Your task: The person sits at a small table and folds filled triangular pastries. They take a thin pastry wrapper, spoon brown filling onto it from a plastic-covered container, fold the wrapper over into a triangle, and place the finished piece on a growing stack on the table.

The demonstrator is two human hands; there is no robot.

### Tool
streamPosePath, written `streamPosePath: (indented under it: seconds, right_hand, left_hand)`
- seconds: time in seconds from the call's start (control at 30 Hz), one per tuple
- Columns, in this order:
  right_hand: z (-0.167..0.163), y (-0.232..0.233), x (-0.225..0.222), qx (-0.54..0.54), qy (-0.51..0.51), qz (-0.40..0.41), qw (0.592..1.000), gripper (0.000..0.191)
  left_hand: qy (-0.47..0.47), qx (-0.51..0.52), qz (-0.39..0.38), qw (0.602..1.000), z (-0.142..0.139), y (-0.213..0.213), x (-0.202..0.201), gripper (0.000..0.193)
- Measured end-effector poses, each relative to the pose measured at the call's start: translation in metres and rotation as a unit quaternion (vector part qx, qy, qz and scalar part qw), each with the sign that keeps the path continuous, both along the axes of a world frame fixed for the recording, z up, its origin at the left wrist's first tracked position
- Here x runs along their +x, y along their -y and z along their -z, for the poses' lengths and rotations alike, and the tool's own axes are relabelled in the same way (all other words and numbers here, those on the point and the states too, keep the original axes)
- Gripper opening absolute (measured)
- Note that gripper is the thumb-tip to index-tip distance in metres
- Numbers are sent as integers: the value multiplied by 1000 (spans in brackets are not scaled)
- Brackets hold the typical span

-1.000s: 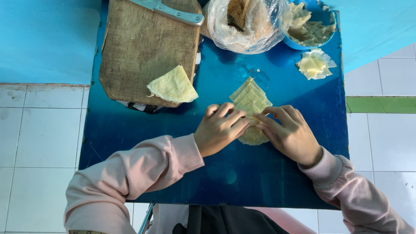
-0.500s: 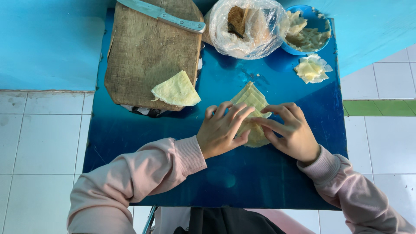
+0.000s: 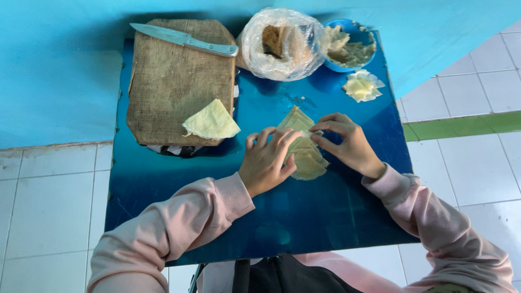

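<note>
Versus half a second ago, right hand (image 3: pixel 347 144) lifts slightly, both hands pinching the pale wrapper stack (image 3: pixel 303 149), left hand (image 3: pixel 268 161) flat on it, frame centre.

Bright, even daylight; glare on glossy table (image 3: pixel 336 217); sharp focus.

Both arms are covered by long pale pink sleeves, soft knit, creased along the forearms. Ribbed cuffs are seen at both wrists. Left hand (image 3: pixel 267 163) and right hand (image 3: pixel 351 147) are bare: no gloves, rings or watch seen. A dark garment is seen at the lower edge, between the sleeves.
</note>
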State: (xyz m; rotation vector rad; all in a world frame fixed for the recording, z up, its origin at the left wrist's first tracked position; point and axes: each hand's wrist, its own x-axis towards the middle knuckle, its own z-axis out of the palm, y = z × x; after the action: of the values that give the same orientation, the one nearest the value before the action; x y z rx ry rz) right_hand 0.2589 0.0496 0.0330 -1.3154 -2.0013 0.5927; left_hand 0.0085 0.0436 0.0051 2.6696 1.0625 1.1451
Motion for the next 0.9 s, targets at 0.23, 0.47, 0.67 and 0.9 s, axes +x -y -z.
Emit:
streamPosePath:
  seconds: [0.23,0.47,0.67,0.9]
  right_hand:
    - [-39,53,38,-31,-41,43,998,22]
    - [-47,196,82,-120,-236,32,964,23]
    - [32,281,91,-295,-311,64,901,34]
    - [152,277,27,-405,-562,304,654,39]
  left_hand:
    - [10,3,20,1000,-6,0,-1,58]
    - [-9,40,14,999,-5,0,-7,57]
    - [-25,52,22,998,-6,1,-9,55]
    - [-43,79,25,996,-4,-4,-12,45]
